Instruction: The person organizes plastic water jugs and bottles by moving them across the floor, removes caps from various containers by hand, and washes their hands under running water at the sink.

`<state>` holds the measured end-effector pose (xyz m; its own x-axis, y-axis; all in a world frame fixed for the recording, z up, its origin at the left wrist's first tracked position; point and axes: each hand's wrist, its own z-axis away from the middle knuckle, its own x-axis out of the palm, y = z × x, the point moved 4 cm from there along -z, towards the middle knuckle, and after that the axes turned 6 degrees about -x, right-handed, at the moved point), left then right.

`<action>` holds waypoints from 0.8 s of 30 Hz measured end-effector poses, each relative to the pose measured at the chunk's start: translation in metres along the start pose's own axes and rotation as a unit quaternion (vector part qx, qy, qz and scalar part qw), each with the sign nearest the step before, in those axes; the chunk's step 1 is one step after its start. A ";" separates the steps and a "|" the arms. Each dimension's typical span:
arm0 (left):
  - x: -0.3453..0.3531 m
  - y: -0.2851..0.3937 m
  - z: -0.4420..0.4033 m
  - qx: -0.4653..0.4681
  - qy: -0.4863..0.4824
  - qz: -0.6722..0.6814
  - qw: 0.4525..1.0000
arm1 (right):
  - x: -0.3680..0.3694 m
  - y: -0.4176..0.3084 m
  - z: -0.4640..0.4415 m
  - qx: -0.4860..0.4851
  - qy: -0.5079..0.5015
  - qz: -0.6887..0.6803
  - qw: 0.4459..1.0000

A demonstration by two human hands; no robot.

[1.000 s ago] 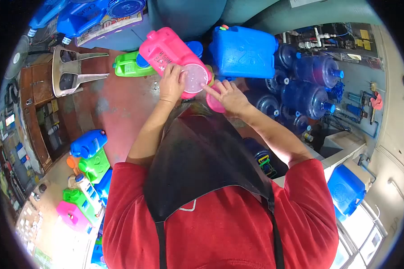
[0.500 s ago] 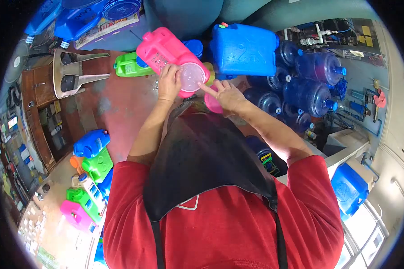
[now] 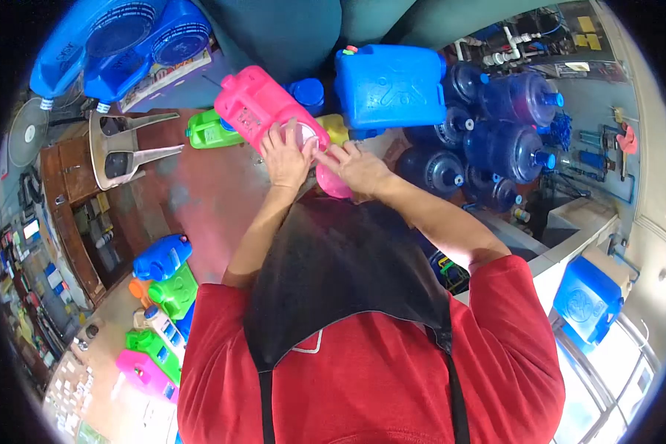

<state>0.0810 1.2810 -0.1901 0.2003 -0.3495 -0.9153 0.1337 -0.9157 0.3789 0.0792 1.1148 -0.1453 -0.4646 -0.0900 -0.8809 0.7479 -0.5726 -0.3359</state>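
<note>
1. Has the pink jug point(image 3: 250, 103) just beyond the black apron point(image 3: 348, 259), a little left of the body's midline. Cannot tell what bears its weight underneath.
2. Runs lengthwise on a slant, from far left to near right, with a pale round face point(image 3: 304, 133) at the near end, turned back toward the body. Cannot tell whether to call that an open mouth or a covered one.
3. Has the left hand point(image 3: 287, 159) as the nearer one: rests it directly on the near end, with fingers spread across the pale face and thumb set apart beside the rim. From there, has most of the jug lying forward and to the left, along the slant.
4. Has the right hand point(image 3: 357, 169) beside that same end, on its right, with fingertips aimed leftward at the rim and almost meeting the left thumb. From there, has the jug to the left and forward.
5. Has a pink lid point(image 3: 332, 182) beneath the right hand's fingers, between jug and apron. Cannot tell whether pinched or merely covered, with the underside hidden.
6. Has a yellow container point(image 3: 336, 127) just past the near end, a large blue jug point(image 3: 392, 85) forward of the right hand, and a green jug point(image 3: 211, 129) off to the left.
</note>
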 end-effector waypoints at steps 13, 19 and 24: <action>0.002 -0.002 -0.001 0.023 -0.009 -0.047 0.999 | -0.009 0.023 -0.016 -0.045 -0.052 0.068 0.995; 0.004 -0.001 -0.003 0.020 -0.011 -0.055 0.998 | 0.007 0.034 -0.021 -0.039 -0.048 0.079 0.995; 0.003 0.000 -0.004 0.024 -0.009 -0.067 0.997 | -0.007 0.035 -0.026 -0.032 -0.085 0.088 0.992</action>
<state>0.0850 1.2811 -0.1922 0.1665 -0.2268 -0.9596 0.1121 -0.9625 0.2469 0.1209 1.1170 -0.1599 -0.3932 -0.3241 -0.8604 0.8509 -0.4828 -0.2071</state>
